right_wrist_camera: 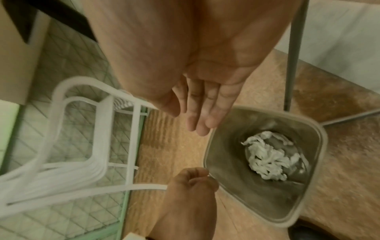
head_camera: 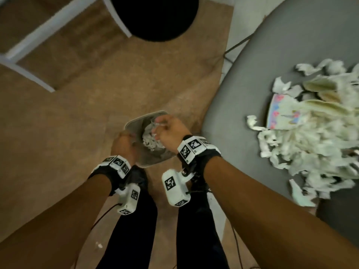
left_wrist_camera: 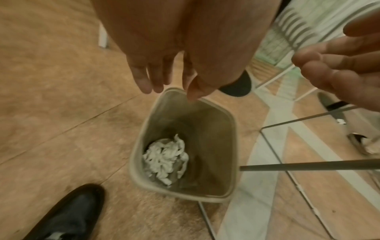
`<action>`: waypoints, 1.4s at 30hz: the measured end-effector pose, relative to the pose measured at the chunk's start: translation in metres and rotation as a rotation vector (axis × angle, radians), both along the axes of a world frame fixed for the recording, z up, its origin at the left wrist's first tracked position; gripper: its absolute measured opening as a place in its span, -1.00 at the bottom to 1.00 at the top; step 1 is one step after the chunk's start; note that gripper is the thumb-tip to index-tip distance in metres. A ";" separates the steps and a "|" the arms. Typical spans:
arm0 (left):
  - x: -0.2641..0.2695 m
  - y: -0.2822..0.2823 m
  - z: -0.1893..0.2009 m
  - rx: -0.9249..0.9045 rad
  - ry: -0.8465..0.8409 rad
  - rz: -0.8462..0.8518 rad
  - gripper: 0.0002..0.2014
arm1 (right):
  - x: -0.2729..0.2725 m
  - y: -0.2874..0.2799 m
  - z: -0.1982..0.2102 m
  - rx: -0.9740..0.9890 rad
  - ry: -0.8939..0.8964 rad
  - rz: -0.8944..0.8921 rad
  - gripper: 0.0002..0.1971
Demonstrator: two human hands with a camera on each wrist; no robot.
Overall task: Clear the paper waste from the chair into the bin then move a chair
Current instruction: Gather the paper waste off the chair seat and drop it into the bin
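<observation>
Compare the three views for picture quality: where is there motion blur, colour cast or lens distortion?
Head view: wide-angle bending curves the grey chair seat, and the paper pile smears at the right edge. Left wrist view: warm orange cast; the bin rim and right hand are blurred, the left hand looms large. Right wrist view: the white rack streaks with motion; paper in the bin stays readable.

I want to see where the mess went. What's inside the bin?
Inside the bin lies a clump of torn white paper at the bottom, against one side. The bare bin floor shows beside it. Whatever may lie under the clump is covered.
</observation>
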State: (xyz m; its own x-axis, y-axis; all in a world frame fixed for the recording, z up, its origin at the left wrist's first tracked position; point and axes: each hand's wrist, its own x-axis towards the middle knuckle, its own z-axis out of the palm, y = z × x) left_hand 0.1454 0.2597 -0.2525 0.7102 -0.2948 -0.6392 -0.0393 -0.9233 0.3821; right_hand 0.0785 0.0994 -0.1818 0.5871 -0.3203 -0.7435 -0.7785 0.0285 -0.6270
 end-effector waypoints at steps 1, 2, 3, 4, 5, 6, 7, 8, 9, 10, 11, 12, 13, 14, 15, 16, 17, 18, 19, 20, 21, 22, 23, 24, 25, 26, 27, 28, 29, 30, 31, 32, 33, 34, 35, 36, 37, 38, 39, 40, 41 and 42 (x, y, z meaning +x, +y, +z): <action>0.000 -0.017 0.018 -0.036 -0.026 -0.026 -0.73 | -0.006 -0.013 0.019 0.000 -0.024 -0.016 -0.69; -0.001 -0.035 0.034 -0.080 -0.049 -0.055 -0.75 | -0.013 -0.028 0.034 -0.009 -0.043 -0.031 -0.75; -0.004 -0.058 0.055 -0.114 -0.074 -0.092 -0.77 | -0.022 -0.044 0.051 -0.019 -0.042 -0.058 -0.80; -0.010 -0.086 0.073 -0.152 -0.101 -0.137 -0.79 | -0.035 -0.065 0.068 -0.037 -0.048 -0.095 -0.83; -0.013 -0.105 0.088 -0.189 -0.112 -0.164 -0.80 | -0.043 -0.076 0.078 -0.056 -0.054 -0.120 -0.82; -0.020 -0.132 0.101 -0.262 -0.114 -0.200 -0.81 | -0.057 -0.095 0.087 -0.093 -0.072 -0.155 -0.79; -0.029 -0.159 0.112 -0.326 -0.101 -0.240 -0.81 | -0.073 -0.113 0.096 -0.128 -0.073 -0.182 -0.78; -0.040 -0.185 0.122 -0.379 -0.087 -0.281 -0.82 | -0.090 -0.130 0.104 -0.157 -0.083 -0.201 -0.78; -0.053 -0.210 0.133 -0.413 -0.076 -0.332 -0.82 | -0.106 -0.146 0.112 -0.181 -0.088 -0.219 -0.78; -0.067 -0.233 0.141 -0.449 -0.065 -0.393 -0.80 | -0.122 -0.161 0.121 -0.212 -0.084 -0.235 -0.76; -0.082 -0.254 0.146 -0.483 -0.059 -0.459 -0.79 | -0.138 -0.174 0.128 -0.248 -0.074 -0.249 -0.74; -0.097 -0.273 0.150 -0.505 -0.056 -0.529 -0.76 | -0.154 -0.188 0.132 -0.285 -0.064 -0.253 -0.72; -0.113 -0.291 0.153 -0.514 -0.062 -0.603 -0.73 | -0.170 -0.200 0.132 -0.320 -0.050 -0.257 -0.71; -0.127 -0.305 0.154 -0.509 -0.077 -0.680 -0.67 | -0.187 -0.212 0.134 -0.344 -0.042 -0.273 -0.70; -0.141 -0.318 0.155 -0.489 -0.098 -0.756 -0.57 | -0.202 -0.222 0.133 -0.357 -0.035 -0.294 -0.69; -0.151 -0.329 0.155 -0.444 -0.120 -0.817 -0.44 | -0.217 -0.231 0.132 -0.360 -0.027 -0.312 -0.71; -0.159 -0.339 0.152 -0.386 -0.137 -0.858 -0.31 | -0.231 -0.239 0.129 -0.362 -0.016 -0.329 -0.74; -0.164 -0.347 0.147 -0.311 -0.139 -0.877 -0.19 | -0.244 -0.246 0.129 -0.360 -0.003 -0.341 -0.75; -0.167 -0.352 0.142 -0.230 -0.132 -0.883 -0.12 | -0.257 -0.251 0.127 -0.357 0.010 -0.348 -0.75; -0.168 -0.355 0.137 -0.165 -0.122 -0.878 -0.11 | -0.267 -0.256 0.126 -0.356 0.017 -0.348 -0.75; -0.169 -0.356 0.132 -0.133 -0.120 -0.863 -0.14 | -0.277 -0.261 0.126 -0.355 0.016 -0.345 -0.74; -0.168 -0.356 0.128 -0.143 -0.120 -0.836 -0.19 | -0.283 -0.264 0.126 -0.352 0.012 -0.344 -0.74; -0.168 -0.355 0.127 -0.180 -0.122 -0.799 -0.24 | -0.287 -0.267 0.126 -0.354 0.005 -0.347 -0.75; -0.168 -0.354 0.126 -0.226 -0.132 -0.765 -0.28 | -0.289 -0.271 0.127 -0.364 0.001 -0.350 -0.76; -0.167 -0.353 0.126 -0.259 -0.143 -0.744 -0.30 | -0.289 -0.274 0.127 -0.392 -0.002 -0.351 -0.77; -0.166 -0.351 0.126 -0.279 -0.149 -0.737 -0.33 | -0.288 -0.277 0.126 -0.443 -0.006 -0.346 -0.79; -0.166 -0.350 0.127 -0.288 -0.150 -0.739 -0.37 | -0.286 -0.280 0.125 -0.513 -0.013 -0.334 -0.80; -0.167 -0.348 0.126 -0.300 -0.150 -0.750 -0.41 | -0.282 -0.283 0.124 -0.593 -0.025 -0.313 -0.79; -0.167 -0.346 0.125 -0.313 -0.152 -0.762 -0.45 | -0.276 -0.286 0.123 -0.675 -0.041 -0.284 -0.76; -0.166 -0.344 0.124 -0.331 -0.156 -0.769 -0.46 | -0.269 -0.289 0.122 -0.752 -0.058 -0.255 -0.70; -0.165 -0.342 0.122 -0.347 -0.158 -0.770 -0.46 | -0.261 -0.293 0.120 -0.821 -0.065 -0.220 -0.63; -0.163 -0.339 0.122 -0.361 -0.157 -0.771 -0.46 | -0.253 -0.297 0.118 -0.882 -0.045 -0.177 -0.57; -0.162 -0.335 0.121 -0.372 -0.152 -0.777 -0.45 | -0.245 -0.301 0.117 -0.935 0.006 -0.130 -0.53; -0.161 -0.331 0.122 -0.384 -0.148 -0.786 -0.45 | -0.237 -0.305 0.114 -0.973 0.077 -0.089 -0.52; -0.159 -0.327 0.123 -0.397 -0.147 -0.794 -0.46 | -0.231 -0.308 0.111 -0.998 0.144 -0.057 -0.55; -0.158 -0.324 0.124 -0.407 -0.145 -0.794 -0.47 | -0.227 -0.310 0.108 -1.008 0.195 -0.037 -0.62; -0.157 -0.321 0.126 -0.412 -0.138 -0.786 -0.49 | -0.225 -0.311 0.104 -1.015 0.222 -0.031 -0.70; -0.156 -0.318 0.128 -0.417 -0.122 -0.771 -0.51 | -0.225 -0.311 0.101 -1.020 0.232 -0.039 -0.76; -0.155 -0.316 0.130 -0.427 -0.108 -0.756 -0.52 | -0.225 -0.310 0.100 -1.031 0.228 -0.054 -0.78; -0.154 -0.315 0.132 -0.445 -0.109 -0.741 -0.52 | -0.225 -0.308 0.101 -1.043 0.216 -0.070 -0.79; -0.151 -0.313 0.133 -0.467 -0.121 -0.725 -0.53 | -0.223 -0.305 0.104 -1.053 0.197 -0.079 -0.79; -0.149 -0.311 0.135 -0.490 -0.137 -0.701 -0.53 | -0.221 -0.301 0.109 -1.059 0.177 -0.080 -0.77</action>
State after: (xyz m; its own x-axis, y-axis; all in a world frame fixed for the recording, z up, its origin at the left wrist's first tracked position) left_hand -0.0032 -0.0511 -0.1175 0.3231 -0.9133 -0.2479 -0.6124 -0.4015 0.6810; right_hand -0.1423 -0.2021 -0.0729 0.4472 -0.8837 -0.1383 -0.8806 -0.4079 -0.2410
